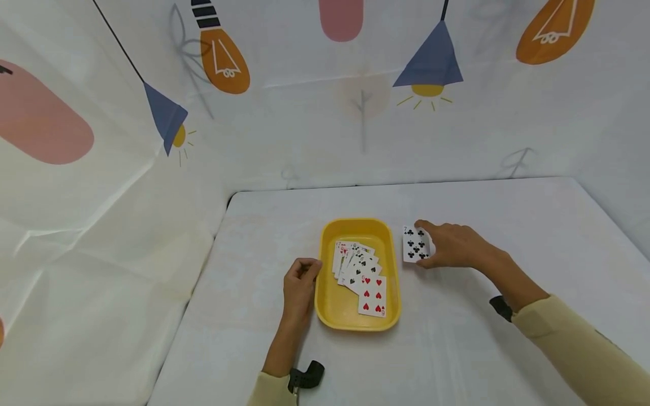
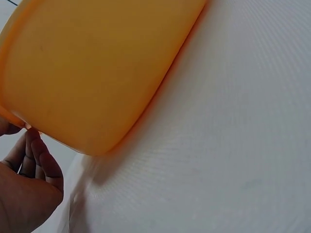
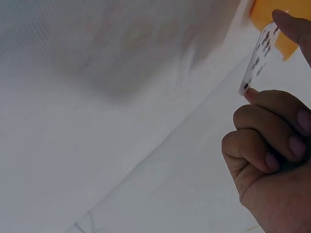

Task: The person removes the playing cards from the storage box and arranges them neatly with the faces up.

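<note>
A yellow tray (image 1: 335, 316) lies on the white table, with several playing cards (image 1: 363, 262) overlapping inside it and the six of hearts (image 1: 372, 296) on top toward the front. At the tray's left rim, my left hand (image 1: 301, 285) pinches the edge between thumb and fingers; the left wrist view shows the tray's outer side (image 2: 97, 73) close up. Just right of the tray, my right hand (image 1: 454, 246) holds the seven of clubs (image 1: 415, 243) by its edges, between thumb and index finger. In the right wrist view the card (image 3: 260, 58) is seen nearly edge-on, and the other fingers (image 3: 262, 131) are curled.
The white tabletop (image 1: 244, 338) extends around the tray. Behind it and along the left hangs a white cloth (image 1: 294, 135) printed with lamps and bulbs. Dark bands (image 1: 307, 375) with camera mounts sit on the wrists.
</note>
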